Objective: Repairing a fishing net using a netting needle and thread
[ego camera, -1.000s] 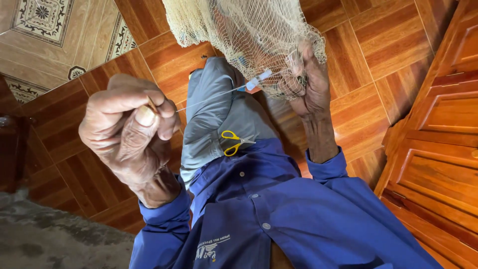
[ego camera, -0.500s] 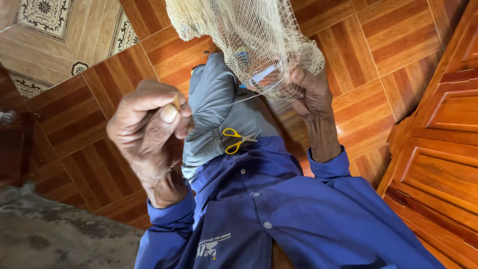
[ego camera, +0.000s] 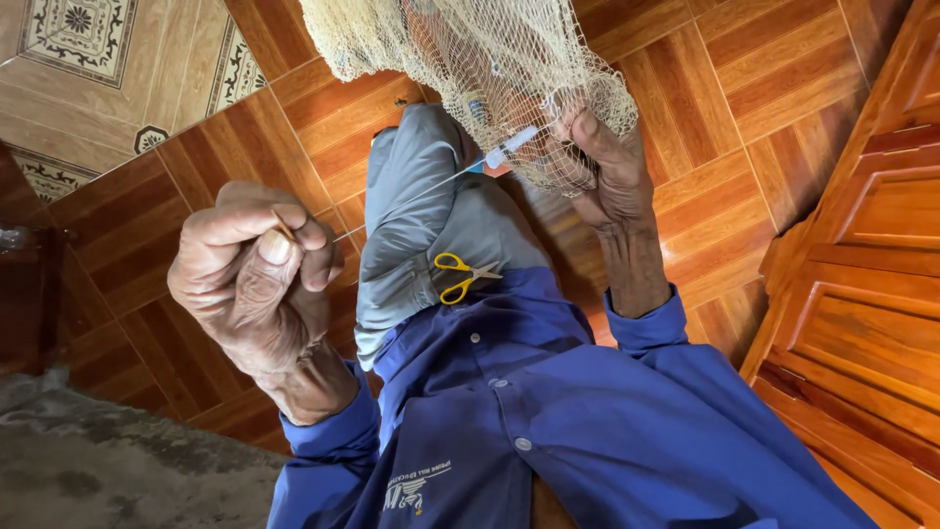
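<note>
A cream mesh fishing net (ego camera: 470,49) hangs from the top of the view over my raised knee in grey trousers (ego camera: 421,216). My right hand (ego camera: 612,181) grips the net's lower edge, with a blue and white netting needle (ego camera: 504,152) beside its fingers. A thin line (ego camera: 401,201) runs taut from there to my left hand (ego camera: 257,284), which pinches the line's end between thumb and forefinger. Small yellow-handled scissors (ego camera: 460,277) lie on my lap where the trousers meet my blue shirt (ego camera: 548,421).
Brown wood-pattern floor tiles (ego camera: 744,108) lie below, with beige patterned tiles (ego camera: 98,69) at the upper left. A carved wooden door (ego camera: 862,294) stands at the right. A rough grey concrete patch (ego camera: 117,470) fills the lower left corner.
My left hand has pulled the line out further, away from the net. My right hand keeps its hold on the net's edge.
</note>
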